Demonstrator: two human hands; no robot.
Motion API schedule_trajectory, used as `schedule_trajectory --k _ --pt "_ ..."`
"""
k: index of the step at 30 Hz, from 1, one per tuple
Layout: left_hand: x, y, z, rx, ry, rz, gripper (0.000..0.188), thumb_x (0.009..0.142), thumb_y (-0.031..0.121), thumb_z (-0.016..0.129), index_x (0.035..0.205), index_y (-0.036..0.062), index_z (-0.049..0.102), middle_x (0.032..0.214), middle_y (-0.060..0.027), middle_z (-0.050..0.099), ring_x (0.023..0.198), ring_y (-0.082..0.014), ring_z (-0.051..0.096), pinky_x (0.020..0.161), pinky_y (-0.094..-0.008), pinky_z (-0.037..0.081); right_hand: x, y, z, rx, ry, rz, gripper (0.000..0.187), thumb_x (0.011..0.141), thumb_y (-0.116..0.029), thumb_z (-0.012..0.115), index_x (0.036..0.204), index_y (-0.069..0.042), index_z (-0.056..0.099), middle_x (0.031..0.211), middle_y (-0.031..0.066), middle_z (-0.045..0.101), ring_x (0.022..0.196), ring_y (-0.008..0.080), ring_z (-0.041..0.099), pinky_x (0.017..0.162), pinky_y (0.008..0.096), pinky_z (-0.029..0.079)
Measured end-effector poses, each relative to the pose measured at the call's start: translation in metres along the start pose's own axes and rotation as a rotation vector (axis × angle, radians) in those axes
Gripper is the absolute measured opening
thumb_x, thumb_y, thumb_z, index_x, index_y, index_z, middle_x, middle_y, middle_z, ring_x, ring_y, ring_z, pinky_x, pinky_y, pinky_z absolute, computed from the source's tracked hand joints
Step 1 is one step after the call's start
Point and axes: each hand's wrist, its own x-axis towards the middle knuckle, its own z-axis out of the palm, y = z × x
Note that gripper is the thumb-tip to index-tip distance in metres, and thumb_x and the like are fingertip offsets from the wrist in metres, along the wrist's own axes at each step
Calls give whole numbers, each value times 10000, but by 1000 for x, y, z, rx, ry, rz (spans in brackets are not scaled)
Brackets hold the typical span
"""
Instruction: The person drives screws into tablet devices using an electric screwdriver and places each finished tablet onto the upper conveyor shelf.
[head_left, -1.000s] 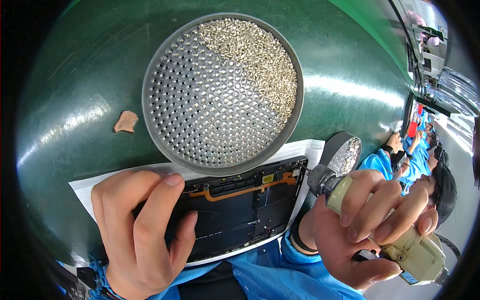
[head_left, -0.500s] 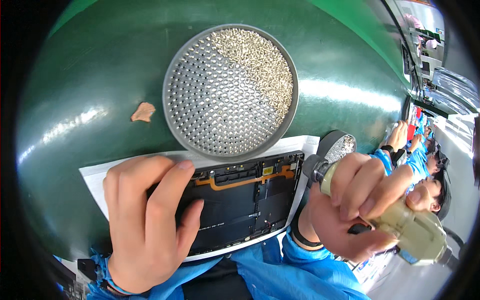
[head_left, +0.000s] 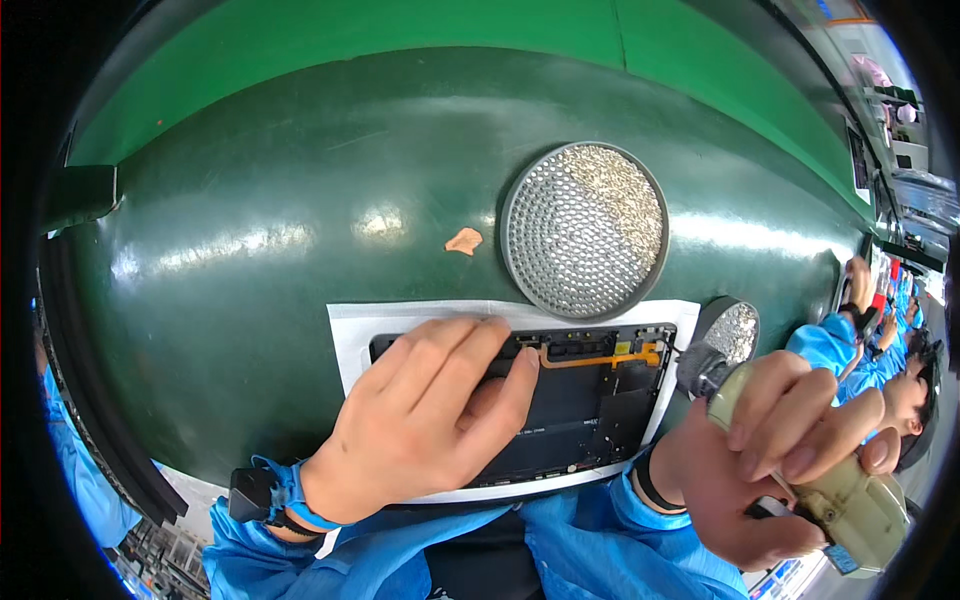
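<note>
A dark opened tablet-like device (head_left: pixel 560 420) with an orange ribbon cable (head_left: pixel 585 362) along its far edge lies on a white sheet (head_left: pixel 360 325) in front of me. My left hand (head_left: pixel 425 405) lies over its left part, fingertips by the far edge, thumb apart from the fingers, nothing visible between them. In my right hand (head_left: pixel 770 450) is a pale yellow-green electric screwdriver (head_left: pixel 850 515), its dark nose (head_left: pixel 703 370) pointing left at the device's far right corner. Whether the bit touches a screw is too small to tell.
Behind the sheet stands a round grey perforated screw tray (head_left: pixel 570 240), small screws heaped at its right. A smaller round dish (head_left: pixel 732 330) of screws sits near the screwdriver. A brown scrap (head_left: pixel 464 241) lies on the green table (head_left: pixel 250 330). Blue-sleeved people (head_left: pixel 835 340) sit at right.
The view has shifted, so the tray, device and scrap appear farther right and smaller. My left hand has slid right along the device's far edge. The right hand keeps hold of the screwdriver.
</note>
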Motion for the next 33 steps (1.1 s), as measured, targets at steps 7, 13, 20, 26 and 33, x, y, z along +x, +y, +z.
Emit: schedule_trajectory --k 7,13,20,26,33 --pt "3 -2 2 -9 -16 -53 354 779 118 745 1116 14 782 1208 -150 706 1039 -275 668 873 -392 557 -4 17 -4 71 -102 77 658 890 -314 865 1271 -26 413 929 28 520 564 79 511 522 230 449" --pt "5 0 3 -45 -4 -63 470 674 116 733 1122 -11 794 1180 -174 714 1038 -312 642 847 -412 567 -1 14 -10 107 -284 174 646 1053 -328 709 1517 -64 346 1065 69 492 726 163 491 544 301 433" --pt "-2 -1 6 55 16 2 481 637 125 722 1084 -26 821 1185 -195 726 1010 -306 649 848 -403 583 -3 12 -6 70 -283 174 640 1052 -331 709 1512 -64 354 1052 61 497 714 156 494 524 303 431" --pt "-1 1 6 54 3 -13 492 639 120 729 1101 -23 822 1190 -188 723 1022 -307 647 837 -400 574 -4 10 -4 73 -291 197 636 1050 -338 716 1515 -87 362 1047 53 499 708 153 489 517 310 423" --pt "-2 1 10 20 30 -44 477 654 118 747 1104 -23 822 1191 -169 718 1029 -307 643 832 -406 562 6 13 8 138 -320 189 663 1050 -393 709 1510 -65 361 1041 47 508 721 149 505 526 310 427"
